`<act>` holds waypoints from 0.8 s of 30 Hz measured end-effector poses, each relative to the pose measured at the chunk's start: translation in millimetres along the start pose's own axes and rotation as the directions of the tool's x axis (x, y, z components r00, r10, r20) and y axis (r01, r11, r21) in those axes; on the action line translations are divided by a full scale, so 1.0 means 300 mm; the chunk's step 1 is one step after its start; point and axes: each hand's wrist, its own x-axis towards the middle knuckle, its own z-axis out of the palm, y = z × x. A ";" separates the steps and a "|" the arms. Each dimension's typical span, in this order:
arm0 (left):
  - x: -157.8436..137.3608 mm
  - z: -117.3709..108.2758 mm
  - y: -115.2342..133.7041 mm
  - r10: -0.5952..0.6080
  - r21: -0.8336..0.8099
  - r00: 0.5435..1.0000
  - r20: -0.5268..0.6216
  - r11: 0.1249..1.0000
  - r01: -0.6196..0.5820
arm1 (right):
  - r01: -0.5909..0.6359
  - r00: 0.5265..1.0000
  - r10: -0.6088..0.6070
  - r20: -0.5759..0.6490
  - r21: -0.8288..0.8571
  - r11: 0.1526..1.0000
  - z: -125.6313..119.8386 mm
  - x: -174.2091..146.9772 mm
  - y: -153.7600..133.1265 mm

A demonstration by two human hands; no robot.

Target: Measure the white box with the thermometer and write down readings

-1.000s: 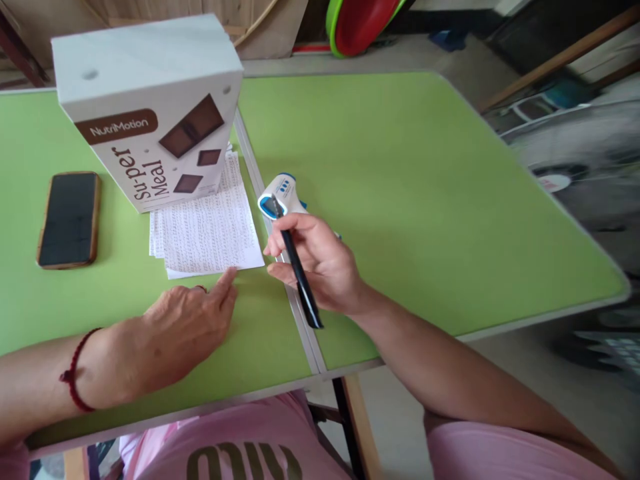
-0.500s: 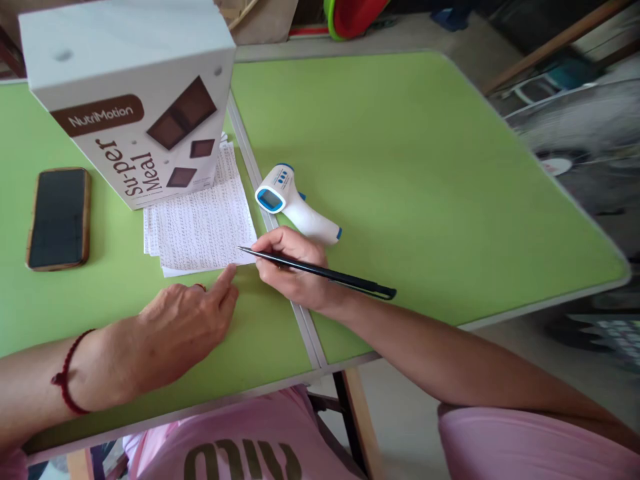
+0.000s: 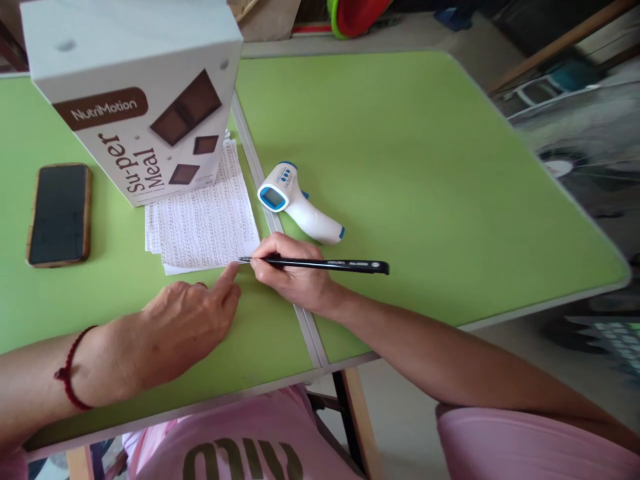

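A black pen (image 3: 325, 265) is pinched in my right hand (image 3: 295, 270), its tip at the lower right corner of a sheet of paper (image 3: 205, 233) covered in rows of small handwriting. My left hand (image 3: 187, 327) rests on the table with its index finger stretched out, the fingertip at the sheet's lower edge close to the pen tip. Its other fingers are bent and partly hidden. More sheets lie under the top one. A white box (image 3: 145, 133) marked NutriMotion stands on the upper part of the papers and covers it.
Just beyond my right hand lies a white and blue infrared thermometer (image 3: 300, 203). A phone (image 3: 59, 215) in a brown case lies to the left. The green folding table (image 3: 425, 180) has a metal seam. A fan (image 3: 565, 160) stands past its right edge.
The pen has swung from a downward slant to nearly level, and its tip has dropped slightly to the sheet's lower edge. My left hand has barely moved.
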 end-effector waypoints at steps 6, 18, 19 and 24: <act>-0.002 -0.002 0.002 -0.002 0.010 1.000 0.009 1.000 0.002 | 0.034 0.999 -0.034 0.001 -0.003 0.999 0.001 0.001 0.000; -0.002 -0.009 0.002 0.000 0.001 0.998 0.062 1.000 0.000 | 0.061 0.998 -0.061 -0.002 -0.012 0.998 0.000 -0.003 0.007; -0.002 -0.011 0.002 -0.003 0.000 0.998 0.063 1.000 0.003 | 0.059 0.998 -0.060 -0.006 -0.012 0.998 0.000 -0.003 0.007; -0.006 -0.016 0.004 -0.018 0.005 0.999 0.040 1.000 0.018 | 0.047 0.998 -0.048 -0.039 -0.036 0.998 0.003 -0.004 0.007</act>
